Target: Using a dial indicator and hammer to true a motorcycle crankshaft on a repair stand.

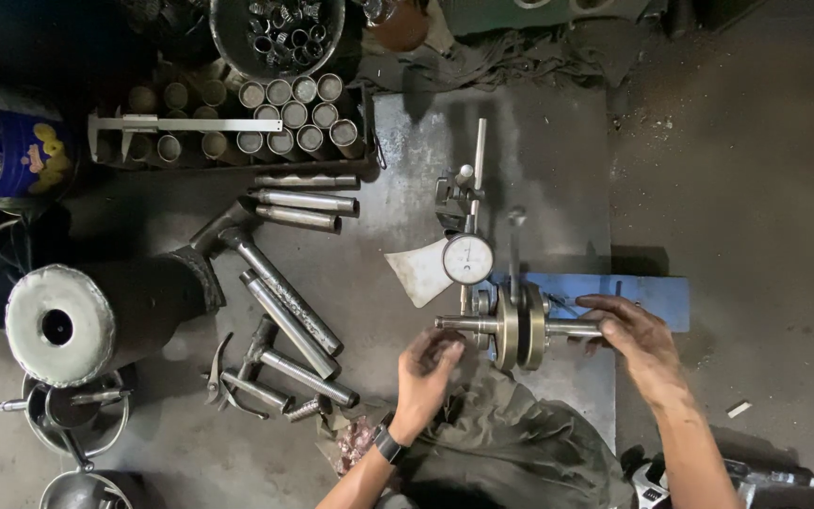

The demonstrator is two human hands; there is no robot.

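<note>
Steel and grime fill this workshop floor scene. At far left a blue printed tin [25,151] sits above a dark cylinder with a silvery capped end [58,325]. A vernier caliper [186,124] lies across a tray of short metal sleeves [289,115], and loose steel shafts [289,302] are scattered beside them. At centre, on a grey metal plate [539,160], a crankshaft assembly [518,327] rests horizontally under a dial gauge [468,258] on its stand. The person's left hand [429,368] curls just below the crankshaft's left shaft end, its grip seemingly touching it, though the dim light leaves that uncertain. Their right hand [635,332] has fingers closed over the right shaft end, beside a blue block [652,292].
</note>
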